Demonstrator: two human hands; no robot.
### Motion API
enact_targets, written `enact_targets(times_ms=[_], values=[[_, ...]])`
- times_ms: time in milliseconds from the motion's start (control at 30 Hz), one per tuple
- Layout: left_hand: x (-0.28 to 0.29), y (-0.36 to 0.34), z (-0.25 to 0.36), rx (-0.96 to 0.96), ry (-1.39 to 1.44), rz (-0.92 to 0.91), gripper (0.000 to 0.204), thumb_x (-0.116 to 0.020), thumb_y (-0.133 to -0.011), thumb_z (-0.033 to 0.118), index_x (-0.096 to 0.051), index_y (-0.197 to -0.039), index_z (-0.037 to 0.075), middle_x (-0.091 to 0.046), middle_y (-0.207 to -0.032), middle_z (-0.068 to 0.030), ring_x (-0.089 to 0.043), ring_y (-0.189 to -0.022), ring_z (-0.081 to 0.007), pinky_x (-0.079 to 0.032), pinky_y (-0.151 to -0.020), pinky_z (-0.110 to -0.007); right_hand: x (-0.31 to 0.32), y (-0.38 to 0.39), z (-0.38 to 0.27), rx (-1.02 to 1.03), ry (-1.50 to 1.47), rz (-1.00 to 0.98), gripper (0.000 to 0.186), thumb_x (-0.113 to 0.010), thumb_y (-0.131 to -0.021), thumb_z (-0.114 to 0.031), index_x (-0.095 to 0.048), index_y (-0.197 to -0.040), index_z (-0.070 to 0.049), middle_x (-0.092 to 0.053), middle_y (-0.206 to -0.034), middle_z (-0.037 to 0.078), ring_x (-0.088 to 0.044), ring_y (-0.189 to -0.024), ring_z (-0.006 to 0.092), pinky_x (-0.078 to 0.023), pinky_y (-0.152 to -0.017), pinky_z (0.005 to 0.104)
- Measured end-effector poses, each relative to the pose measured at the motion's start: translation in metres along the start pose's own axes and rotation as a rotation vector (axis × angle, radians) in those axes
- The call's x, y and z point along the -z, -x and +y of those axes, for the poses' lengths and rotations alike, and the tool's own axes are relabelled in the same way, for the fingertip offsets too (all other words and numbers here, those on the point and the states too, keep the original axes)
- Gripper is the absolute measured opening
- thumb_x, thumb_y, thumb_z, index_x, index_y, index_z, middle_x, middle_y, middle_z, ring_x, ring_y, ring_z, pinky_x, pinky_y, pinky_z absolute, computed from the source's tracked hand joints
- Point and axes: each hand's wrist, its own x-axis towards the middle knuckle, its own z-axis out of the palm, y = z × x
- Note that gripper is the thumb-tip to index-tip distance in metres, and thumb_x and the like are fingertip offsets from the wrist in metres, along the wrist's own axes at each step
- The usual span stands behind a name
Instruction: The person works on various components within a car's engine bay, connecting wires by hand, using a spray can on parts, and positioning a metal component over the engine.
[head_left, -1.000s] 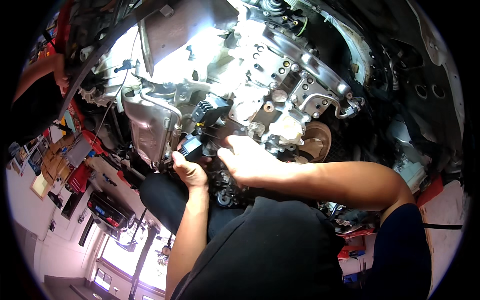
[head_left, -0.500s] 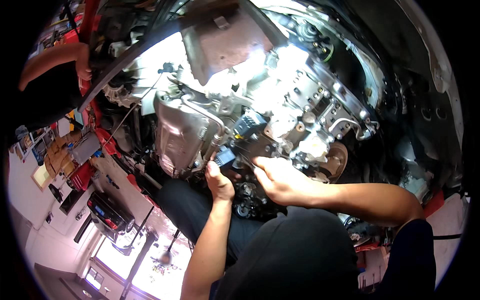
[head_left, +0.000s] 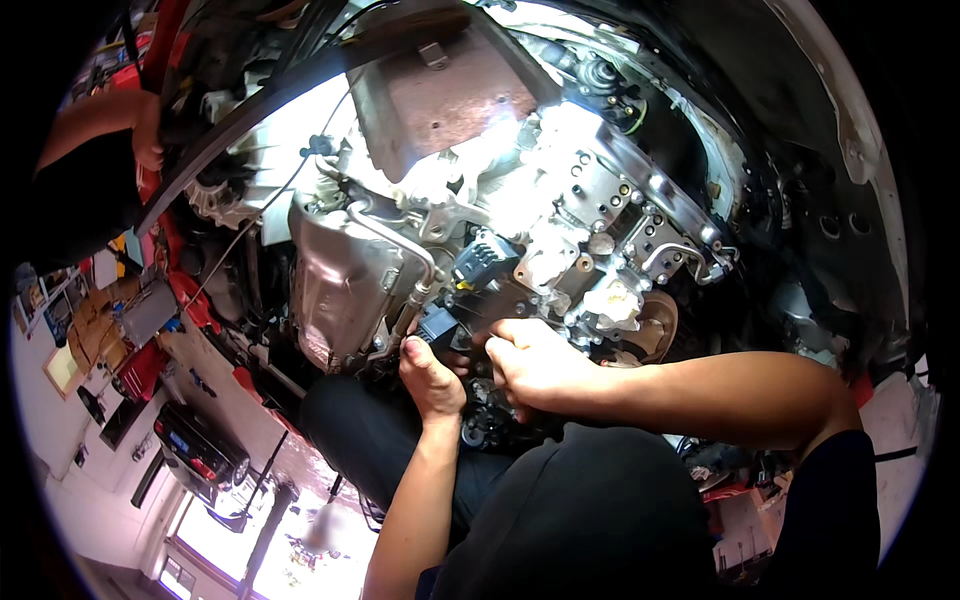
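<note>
My left hand (head_left: 431, 385) is closed on a small black plastic connector block (head_left: 436, 324), thumb along its lower end, other fingers partly hidden. My right hand (head_left: 532, 367) is curled just right of it, by a dark metal bracket (head_left: 497, 304) below a larger black electrical module (head_left: 484, 258) with a yellow tab; what its fingers hold is hidden. Left of them is a silver exhaust housing (head_left: 330, 277) with a pipe. Above and right is the engine block (head_left: 600, 190) with bolt holes, brightly lit.
Another person's arm (head_left: 100, 117) is at the far left by a red post. A metal shield (head_left: 450, 85) and long dark bar (head_left: 250, 112) cross the top. A dark wheel-well liner (head_left: 835, 175) is on the right. My knees are below; a car (head_left: 195, 450) and tools stand in the garage.
The camera has shifted, so the engine and both hands sit farther right and lower in the picture. My hands keep much the same grip beside the black block.
</note>
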Motion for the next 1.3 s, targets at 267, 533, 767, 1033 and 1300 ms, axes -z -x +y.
enact_targets(times_ms=[267,533,767,1033,1300], values=[[-0.002,-0.009,-0.007,0.044,0.135,-0.001,0.083,-0.018,-0.092,0.078,-0.05,-0.123,0.007,-0.061,-0.094,-0.0053,-0.051,-0.052,-0.0115,-0.036,-0.039,-0.021,0.006,-0.017,0.045,0.42,0.321,0.285,0.034,-0.045,-0.098,-0.022,-0.053,-0.113,0.007,-0.062,-0.088,0.03,-0.062,-0.088,0.0449,-0.048,-0.081,0.0496],[-0.007,-0.008,0.007,0.059,0.165,-0.007,0.084,-0.01,-0.092,0.076,-0.049,-0.122,0.008,-0.059,-0.08,-0.0045,-0.05,-0.049,-0.011,-0.036,-0.038,-0.021,0.025,0.006,0.023,0.454,0.915,0.041,0.027,-0.05,-0.09,-0.013,-0.058,-0.107,0.007,-0.069,-0.08,0.023,-0.07,-0.077,0.0389,-0.056,-0.068,0.0469],[0.009,-0.016,-0.004,0.071,0.141,-0.129,0.087,-0.014,-0.092,0.076,-0.045,-0.13,0.004,-0.062,-0.095,-0.0071,-0.06,-0.067,-0.0146,-0.045,-0.043,-0.023,0.021,0.002,0.017,0.559,1.166,-0.065,0.03,-0.052,-0.089,-0.015,-0.062,-0.106,0.008,-0.071,-0.081,0.019,-0.072,-0.077,0.0335,-0.057,-0.067,0.0429],[0.014,-0.016,-0.004,0.111,0.114,-0.103,0.083,-0.02,-0.092,0.073,-0.049,-0.127,0.004,-0.062,-0.085,-0.0043,-0.051,-0.051,-0.0115,-0.038,-0.041,-0.021,0.017,0.006,0.012,0.113,-0.047,-0.1,0.038,-0.046,-0.098,-0.021,-0.052,-0.12,0.009,-0.065,-0.081,0.029,-0.064,-0.076,0.0447,-0.053,-0.07,0.0468],[0.017,-0.022,-0.013,0.065,0.082,-0.153,0.084,-0.019,-0.093,0.073,-0.048,-0.13,0.003,-0.063,-0.089,-0.0052,-0.054,-0.056,-0.0129,-0.041,-0.042,-0.023,0.022,0.004,0.019,0.397,0.898,-0.115,0.027,-0.057,-0.084,-0.014,-0.065,-0.097,0.008,-0.07,-0.085,0.025,-0.071,-0.082,0.0383,-0.057,-0.07,0.0442]])
